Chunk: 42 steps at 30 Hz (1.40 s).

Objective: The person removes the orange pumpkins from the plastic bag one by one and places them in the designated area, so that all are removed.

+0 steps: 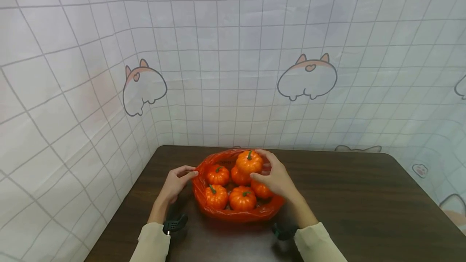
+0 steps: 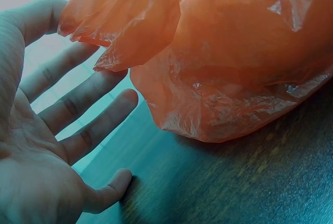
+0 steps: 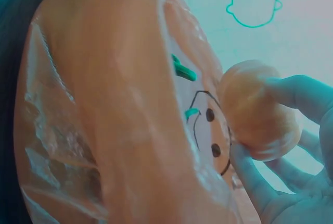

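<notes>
An open red plastic bag sits on the table with several small orange pumpkins inside. My left hand pinches its left rim; in the left wrist view the fingers of that hand are spread beside the thin plastic. Above the pumpkins at the bag's back right, my right hand grips one pumpkin with a green stem. The right wrist view has this pumpkin between thumb and fingers of the hand, beside the bag wall.
The dark wooden table extends to the right of the bag. Behind it and at the sides hangs a white grid-patterned cloth with cartoon animal drawings. Dark devices are strapped at both wrists.
</notes>
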Motion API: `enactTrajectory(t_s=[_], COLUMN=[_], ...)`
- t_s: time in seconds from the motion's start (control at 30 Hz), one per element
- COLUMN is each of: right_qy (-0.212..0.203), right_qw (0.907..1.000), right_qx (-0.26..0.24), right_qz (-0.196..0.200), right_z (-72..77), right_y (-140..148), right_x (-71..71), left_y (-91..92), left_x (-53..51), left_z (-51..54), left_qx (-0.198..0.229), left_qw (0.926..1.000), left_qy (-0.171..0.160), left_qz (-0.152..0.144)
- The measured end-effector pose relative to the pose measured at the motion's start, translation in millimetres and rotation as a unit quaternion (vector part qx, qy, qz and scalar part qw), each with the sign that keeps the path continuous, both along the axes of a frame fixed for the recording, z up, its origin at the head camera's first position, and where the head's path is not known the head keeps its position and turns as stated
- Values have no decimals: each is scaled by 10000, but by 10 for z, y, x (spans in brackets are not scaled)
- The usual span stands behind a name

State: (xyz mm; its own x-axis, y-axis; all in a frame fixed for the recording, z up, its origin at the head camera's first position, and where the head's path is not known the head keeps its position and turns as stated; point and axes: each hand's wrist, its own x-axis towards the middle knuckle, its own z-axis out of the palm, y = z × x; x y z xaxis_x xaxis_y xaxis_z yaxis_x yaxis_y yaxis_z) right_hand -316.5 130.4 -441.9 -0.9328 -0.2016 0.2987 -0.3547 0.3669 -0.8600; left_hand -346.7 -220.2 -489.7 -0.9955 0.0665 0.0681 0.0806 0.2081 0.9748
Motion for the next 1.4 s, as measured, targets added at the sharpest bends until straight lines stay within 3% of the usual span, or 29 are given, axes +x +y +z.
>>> enactTrajectory(t_s=[0.43,0.8,0.97,1.4], right_qy=[-5,-314,-478,-438], right_qw=[10000,9993,9984,9974], right_qx=[-10,-195,-287,-355], right_qz=[-6,35,-74,-446], right_z=[73,120,155,204], right_y=[112,278,394,671], right_x=[-13,-9,0,17], left_y=[-5,-10,-7,0], left_x=[21,31,53,57], left_z=[9,6,19,20], left_qx=[-22,19,60,67], left_qw=[9999,10000,10000,10000], left_qy=[-39,-40,-59,-68], left_qz=[125,58,0,-3])
